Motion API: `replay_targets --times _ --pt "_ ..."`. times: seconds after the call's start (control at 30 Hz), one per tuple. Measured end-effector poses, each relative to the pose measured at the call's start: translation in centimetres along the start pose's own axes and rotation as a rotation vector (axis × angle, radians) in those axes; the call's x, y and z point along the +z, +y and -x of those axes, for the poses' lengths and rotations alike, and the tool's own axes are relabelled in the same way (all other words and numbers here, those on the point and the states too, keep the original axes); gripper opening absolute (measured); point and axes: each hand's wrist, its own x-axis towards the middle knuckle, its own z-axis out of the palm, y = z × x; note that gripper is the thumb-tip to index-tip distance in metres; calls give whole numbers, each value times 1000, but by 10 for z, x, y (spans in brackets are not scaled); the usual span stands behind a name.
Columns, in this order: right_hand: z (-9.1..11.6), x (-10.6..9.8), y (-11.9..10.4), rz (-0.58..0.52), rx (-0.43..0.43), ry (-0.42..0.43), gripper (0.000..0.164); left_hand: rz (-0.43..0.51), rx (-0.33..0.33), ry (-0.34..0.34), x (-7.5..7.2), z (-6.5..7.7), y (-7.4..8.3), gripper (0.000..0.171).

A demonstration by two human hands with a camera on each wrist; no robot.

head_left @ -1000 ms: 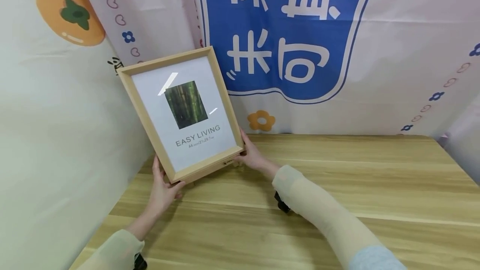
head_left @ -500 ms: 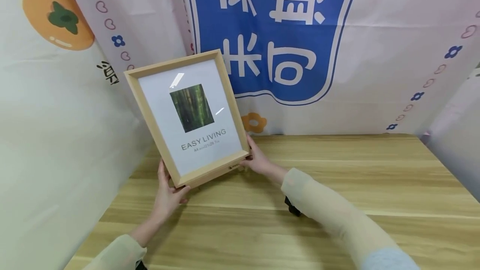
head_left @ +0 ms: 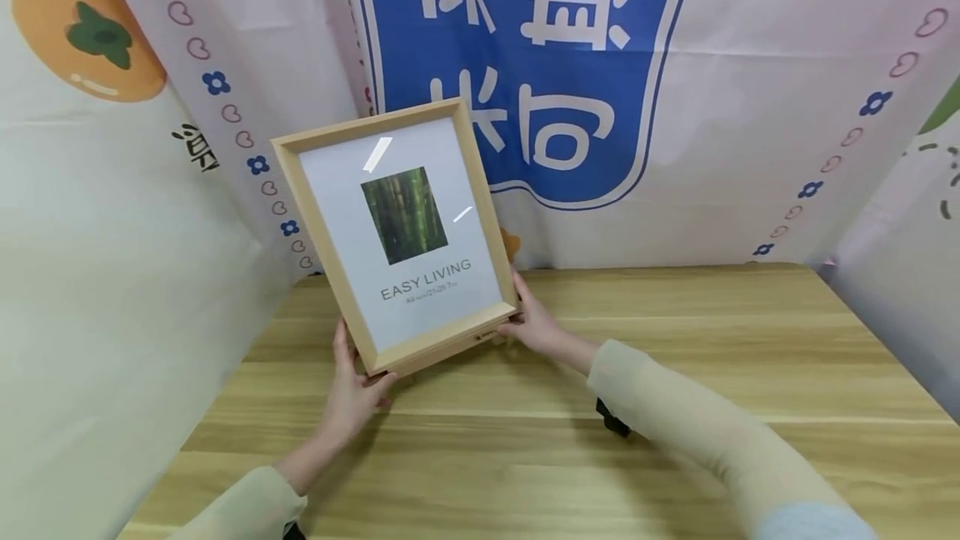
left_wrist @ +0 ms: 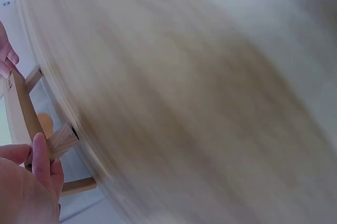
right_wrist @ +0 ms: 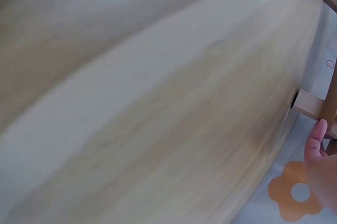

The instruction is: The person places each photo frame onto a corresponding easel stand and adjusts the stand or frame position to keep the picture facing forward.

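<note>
A light wooden picture frame [head_left: 410, 223] stands tilted in the head view, its left lower corner nearer me. Its white insert has a green bamboo photo and the words EASY LIVING. My left hand [head_left: 352, 398] grips the lower left corner, thumb at the bottom edge and fingers up the side. The right hand [head_left: 540, 327] holds the lower right corner the same way. Below the frame, wooden feet [left_wrist: 63, 140] meet the table in the left wrist view. One foot [right_wrist: 309, 105] also shows beside my right thumb in the right wrist view. The frame's back is hidden in the head view.
The wood-grain table [head_left: 675, 340] runs under both arms to a printed cloth wall [head_left: 712, 148] behind it. Another cloth wall [head_left: 112, 273] rises close along the left. Black wrist cameras sit under the sleeves.
Both hands and the picture frame have shifted right, and the frame now covers most of the orange flower on the back cloth. The head view has turned slightly right. The grip looks unchanged.
</note>
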Motion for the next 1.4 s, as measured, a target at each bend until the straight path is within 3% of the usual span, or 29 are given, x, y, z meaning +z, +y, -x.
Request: replay_targets --times 0.33,0.6,1.03,1.4 --pt "21 -25 3 26 2 18 105 -2 14 -26 25 1 9 119" --pt "43 -48 4 74 63 71 105 29 31 -75 47 -5 16 117" --pt "77 -81 12 133 52 150 104 -17 125 -146 81 -11 22 116" --pt "103 -93 6 142 70 205 102 -27 134 -210 98 -16 34 115"
